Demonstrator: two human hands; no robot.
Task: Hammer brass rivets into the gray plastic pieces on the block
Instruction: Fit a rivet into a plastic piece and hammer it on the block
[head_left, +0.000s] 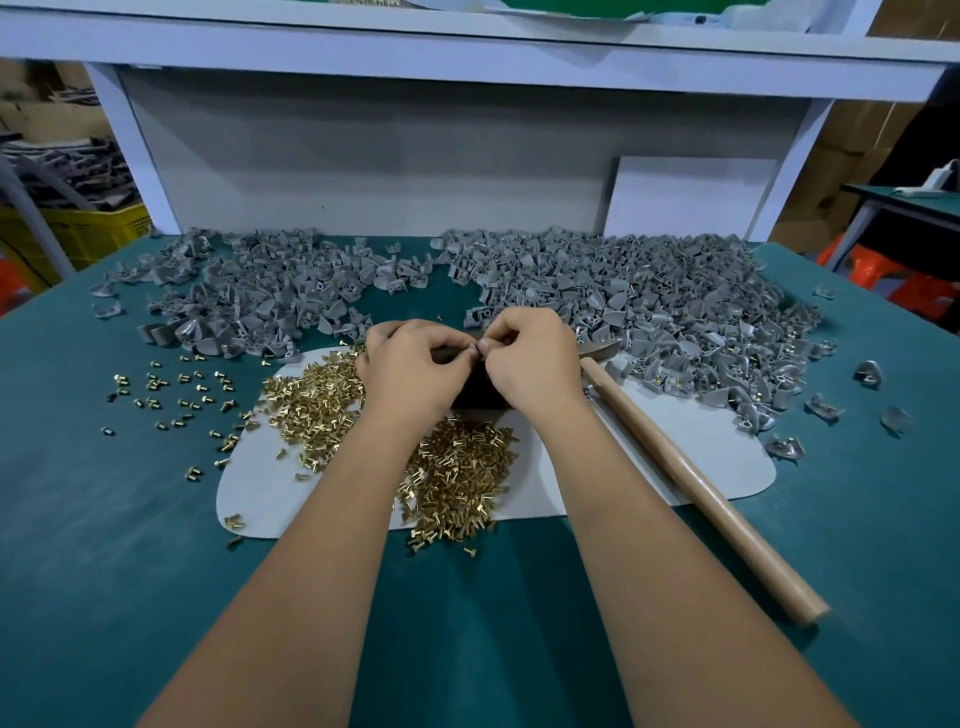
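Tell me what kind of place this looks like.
Probably a small factory assembly bench: heaps of identical gray plastic pieces, a pile of brass rivets on a white mat, a wooden-handled hammer, and stacked cardboard boxes behind.

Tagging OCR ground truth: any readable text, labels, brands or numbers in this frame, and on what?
None readable.
Hammer: bare wooden handle, no mark visible.
Gray plastic pieces and brass rivets: no lettering legible at this size.
White board: blank.
Yellow crate: no label visible.
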